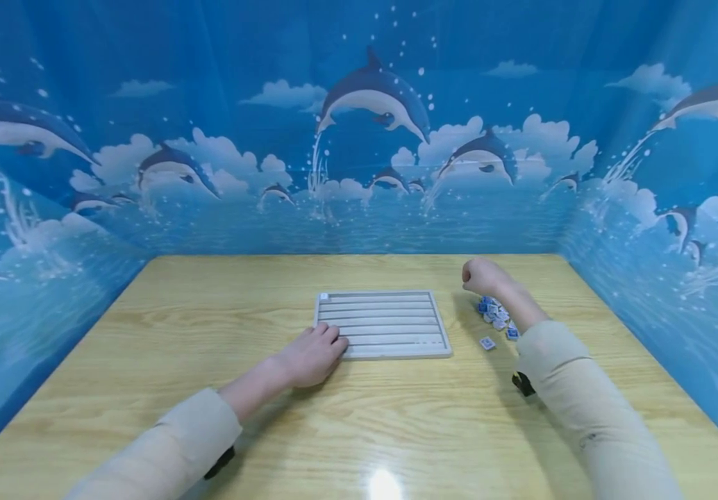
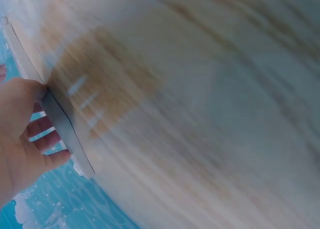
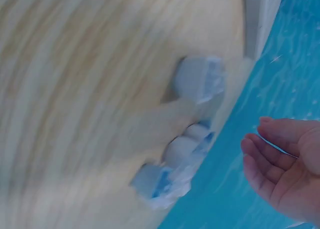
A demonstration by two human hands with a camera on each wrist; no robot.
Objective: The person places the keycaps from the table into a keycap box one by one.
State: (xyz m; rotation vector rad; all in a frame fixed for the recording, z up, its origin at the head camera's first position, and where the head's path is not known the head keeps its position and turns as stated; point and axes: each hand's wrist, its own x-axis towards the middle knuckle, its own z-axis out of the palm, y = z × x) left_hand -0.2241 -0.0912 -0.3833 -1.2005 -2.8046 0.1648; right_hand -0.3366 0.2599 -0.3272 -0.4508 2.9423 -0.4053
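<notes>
A white tray point(image 1: 390, 356) with several parallel ridges lies on the table; one small tile point(image 1: 324, 296) sits in its far left corner. My left hand point(image 1: 315, 354) grips the tray's near left corner, fingers over the top and thumb against the near edge, as the left wrist view shows. My right hand point(image 1: 487, 278) hovers just beyond a pile of small blue-and-white tiles point(image 1: 493, 311). Its fingers point(image 3: 260, 169) are loosely bent, with a narrow gap to the thumb and nothing visible between them. Several tiles point(image 3: 200, 79) look blurred in the right wrist view.
One loose tile point(image 1: 487, 343) lies apart from the pile, toward the tray. All of this is on a wooden table point(image 1: 209, 312). Blue curtains point(image 1: 240, 229) printed with dolphins stand along its back and sides.
</notes>
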